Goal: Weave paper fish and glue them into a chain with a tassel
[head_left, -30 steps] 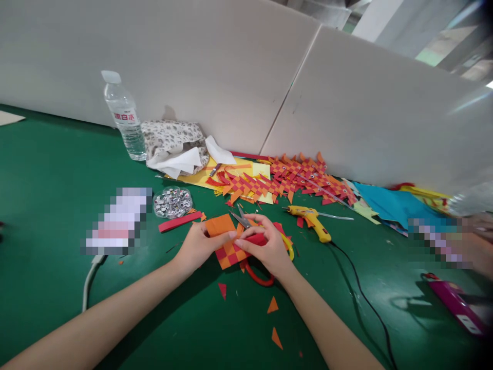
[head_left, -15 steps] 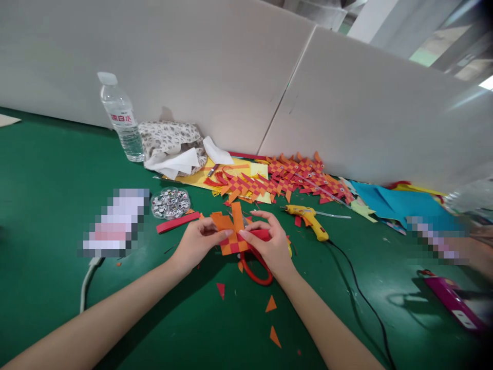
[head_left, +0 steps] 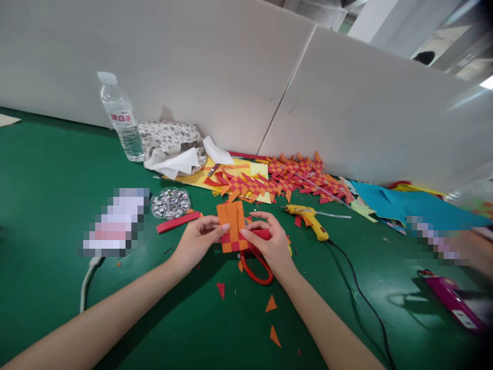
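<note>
Between my two hands is a piece of woven red and orange strips [head_left: 233, 228], checkered at its lower edge, with orange strip ends standing up side by side. My left hand [head_left: 200, 239] pinches its left side, thumb in front. On the right side, the thumb and fingers of my right hand [head_left: 269, 239] grip it too, with some fingers partly raised. Red-handled scissors [head_left: 259, 280] lie on the table beneath my right hand, their blades mostly hidden. A red strip [head_left: 177, 222] rests beside my left hand.
A yellow glue gun [head_left: 308, 216] with a black cord lies right. Behind are finished woven fish [head_left: 296, 177], a patterned cloth bag [head_left: 171, 139] and a water bottle [head_left: 122, 121]. Left are googly eyes [head_left: 171, 203] and a blurred phone [head_left: 117, 221]. Orange scraps [head_left: 271, 303] lie in front. A purple power strip [head_left: 452, 300] sits right.
The orange strip ends, splayed apart before, now stand closer together and flatter. Both hands have hardly moved. At the far right edge, another person's arm has shifted slightly.
</note>
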`<state>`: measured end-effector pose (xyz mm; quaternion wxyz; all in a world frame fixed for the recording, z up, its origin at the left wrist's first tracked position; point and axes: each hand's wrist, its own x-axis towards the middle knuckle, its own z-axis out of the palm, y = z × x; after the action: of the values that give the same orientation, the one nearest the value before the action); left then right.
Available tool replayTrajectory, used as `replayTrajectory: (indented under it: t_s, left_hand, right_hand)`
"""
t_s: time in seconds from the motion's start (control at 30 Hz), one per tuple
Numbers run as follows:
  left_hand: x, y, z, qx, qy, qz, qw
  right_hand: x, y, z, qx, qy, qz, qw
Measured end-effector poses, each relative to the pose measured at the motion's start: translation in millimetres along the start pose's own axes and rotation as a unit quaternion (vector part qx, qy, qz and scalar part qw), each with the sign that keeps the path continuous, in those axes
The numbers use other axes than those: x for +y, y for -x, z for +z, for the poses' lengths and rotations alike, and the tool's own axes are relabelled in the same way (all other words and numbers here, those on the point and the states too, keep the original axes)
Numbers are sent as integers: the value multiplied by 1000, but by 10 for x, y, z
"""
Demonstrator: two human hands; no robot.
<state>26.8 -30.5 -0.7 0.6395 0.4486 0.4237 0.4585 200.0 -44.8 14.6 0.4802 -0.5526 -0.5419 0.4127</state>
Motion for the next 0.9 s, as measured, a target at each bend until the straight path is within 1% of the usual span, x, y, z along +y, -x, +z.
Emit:
replayTrajectory:
  t_s: [0.13, 0.23, 0.33, 0.5, 0.57, 0.67, 0.73, 0.8, 0.9]
  left_hand:
    - [-4, -7, -6, -6, -11, -5, 1000]
    - [-5, -12, -4, -8, -7, -20, 1000]
    - [-14, -16, 0, 3, -8, -34, 999]
    - [-21, -17, -4, -6, -6, -22, 1000]
    - [-6, -12, -4, -17, -4, -19, 1000]
    - [23, 0, 0, -64, 10, -11, 998]
    - [32, 9, 0, -82, 16, -10, 996]
    - [32, 14, -2, -77, 13, -15, 997]
    - [29, 15, -6, -70, 14, -17, 997]
  right_hand:
    - [4, 1, 11, -42, -19, 21, 999]
    - [-2, -3, 4, -28, -8, 19, 999]
    - [-16, -12, -24, -13, 14, 13, 1000]
    - [-22, -22, -52, -9, 19, -5, 1000]
    - [-15, -13, -39, -16, 27, -3, 1000]
    - [-4, 15, -7, -46, 33, -5, 998]
    - [1, 30, 8, -63, 34, -6, 997]
    - [4, 32, 9, -65, 38, -6, 997]
    - [14, 17, -3, -49, 31, -22, 998]
